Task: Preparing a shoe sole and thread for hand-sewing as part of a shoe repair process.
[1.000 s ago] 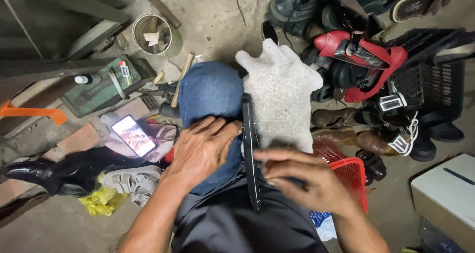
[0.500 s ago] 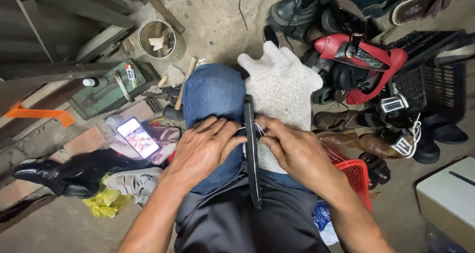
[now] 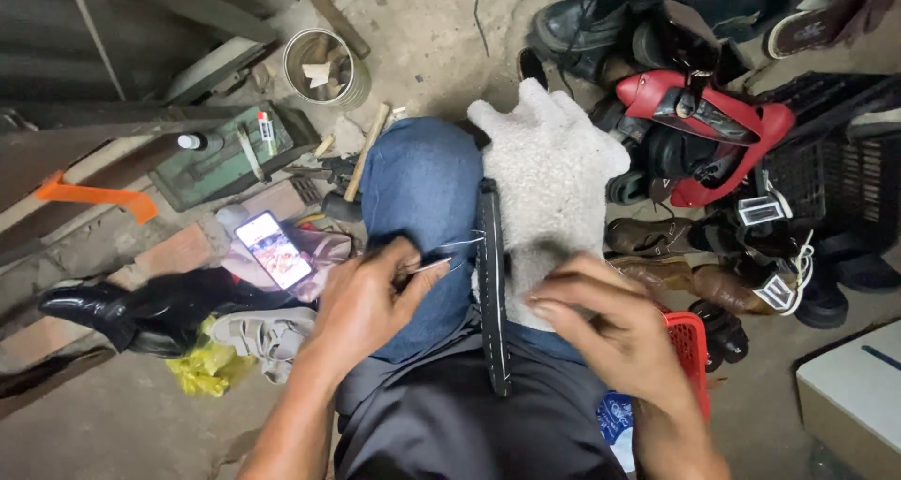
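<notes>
View from above of a person seated on a workshop floor, knees in blue jeans (image 3: pixel 418 184) pointing away. A long, narrow black shoe sole (image 3: pixel 491 288) stands on edge between the thighs. The left hand (image 3: pixel 361 306) rests on the left thigh, thumb and forefinger pinched on a thin needle (image 3: pixel 424 267); a pale thread (image 3: pixel 462 245) runs from it to the sole. The right hand (image 3: pixel 601 335) lies on the right thigh with fingers curled, its fingertips pressing a fluffy grey-white cloth (image 3: pixel 549 175) draped over that knee, just beside the sole; whether it grips anything cannot be told.

To the left on the floor lies a smartphone (image 3: pixel 272 250) with its screen lit in bright colours. Beyond it sits a green metal box (image 3: pixel 230 156) bearing a small white bottle with a black cap and a small tube with a red band. A round tin can (image 3: pixel 328 67) holds scraps. A wooden-handled hammer (image 3: pixel 361 156) leans near the left knee. A black leather shoe (image 3: pixel 122 311), a crumpled yellow plastic bag (image 3: pixel 202 367) and a pale sandal (image 3: pixel 258 335) lie lower left. To the right, a red high-heeled shoe (image 3: pixel 713 128) tops a heap of dark and brown shoes, with a red plastic basket (image 3: pixel 690 358) by the right wrist and a white cardboard box (image 3: pixel 849 396) at the lower right corner
</notes>
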